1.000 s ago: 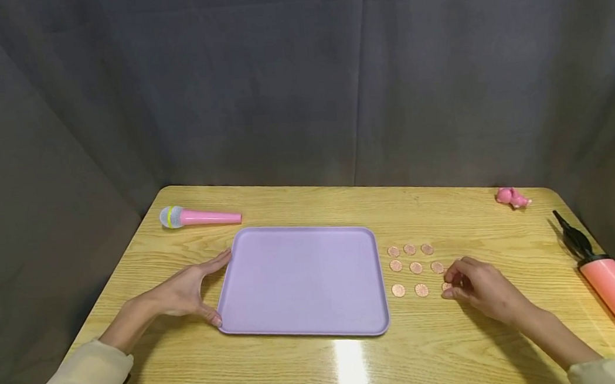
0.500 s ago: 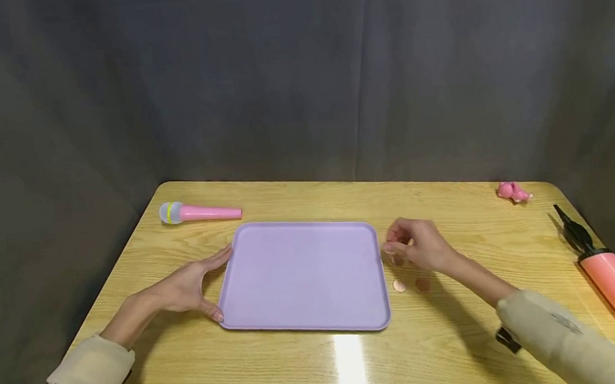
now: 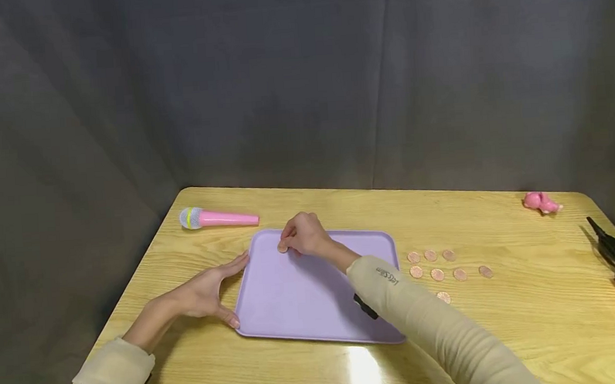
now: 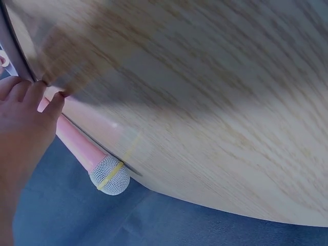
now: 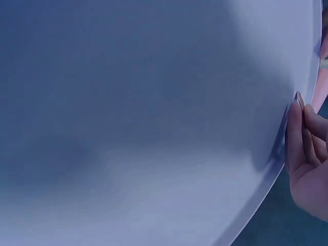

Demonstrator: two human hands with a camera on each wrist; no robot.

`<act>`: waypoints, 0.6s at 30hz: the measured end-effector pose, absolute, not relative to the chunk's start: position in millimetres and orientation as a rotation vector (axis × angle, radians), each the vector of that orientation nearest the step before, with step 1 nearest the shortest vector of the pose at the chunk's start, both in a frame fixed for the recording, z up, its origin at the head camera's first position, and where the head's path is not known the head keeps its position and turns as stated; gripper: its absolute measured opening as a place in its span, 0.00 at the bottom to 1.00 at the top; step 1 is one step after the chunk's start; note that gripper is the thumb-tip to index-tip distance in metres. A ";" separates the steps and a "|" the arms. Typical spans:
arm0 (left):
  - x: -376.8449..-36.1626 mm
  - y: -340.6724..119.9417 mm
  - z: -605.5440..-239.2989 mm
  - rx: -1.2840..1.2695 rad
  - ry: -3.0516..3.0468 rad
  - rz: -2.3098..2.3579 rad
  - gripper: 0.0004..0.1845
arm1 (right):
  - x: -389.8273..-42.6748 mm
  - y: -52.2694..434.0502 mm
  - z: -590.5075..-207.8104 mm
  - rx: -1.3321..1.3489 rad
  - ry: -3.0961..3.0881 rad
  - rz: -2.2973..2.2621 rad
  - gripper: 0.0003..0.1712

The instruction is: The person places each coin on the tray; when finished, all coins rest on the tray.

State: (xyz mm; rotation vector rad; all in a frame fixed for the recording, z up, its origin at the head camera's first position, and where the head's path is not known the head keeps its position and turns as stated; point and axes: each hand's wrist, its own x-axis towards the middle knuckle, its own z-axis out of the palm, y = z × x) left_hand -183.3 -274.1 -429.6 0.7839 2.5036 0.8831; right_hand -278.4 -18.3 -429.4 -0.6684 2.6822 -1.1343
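We're mid-transfer, by our read: right hand (image 3: 301,234) is over the far-left corner of the purple tray (image 3: 314,297), fingers bunched together, tips down toward the tray floor. In the right wrist view a thin edge shows at the fingertips (image 5: 299,100), so we judge it's pinching a coin (image 5: 298,98), held just at the tray surface near the rim. Whether the coin touches the tray yet, can't tell.

Left hand (image 3: 208,290) rests on the table (image 3: 496,333) w/ fingers straight & apart, thumb and fingertips against the tray's left edge, steadying it, not gripping.

Rest of the coins (image 3: 437,274) lie flat on the table just right of the tray, in rough rows; one sits apart nearer us, partly behind the sleeve. None visible on the tray floor itself.

Next move, as we judge it: set the coin down flat in that corner, ease the pinch apart w/o flicking it, keep left hand bracing so the tray doesn't slide. Coins are thin and flat, so picking the next one off the table prob. needs a fingernail edge or a slide.

Pink toy mic (image 3: 219,217) lies just beyond the tray's far-left corner.
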 end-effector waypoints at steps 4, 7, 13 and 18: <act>-183.1 -275.3 -429.6 0.791 2.505 0.887 0.70 | -275.0 -31.9 -429.8 -0.654 2.750 -1.081 0.05; -182.6 -276.0 -428.2 0.808 2.526 0.880 0.70 | -274.0 -36.1 -428.6 -0.649 2.783 -1.047 0.06; -182.7 -273.6 -427.7 0.807 2.519 0.876 0.69 | -273.5 -36.2 -431.5 -0.648 2.808 -1.021 0.05; -183.1 -272.9 -429.1 0.790 2.509 0.862 0.70 | -269.2 -10.7 -429.2 -0.699 2.827 -1.105 0.04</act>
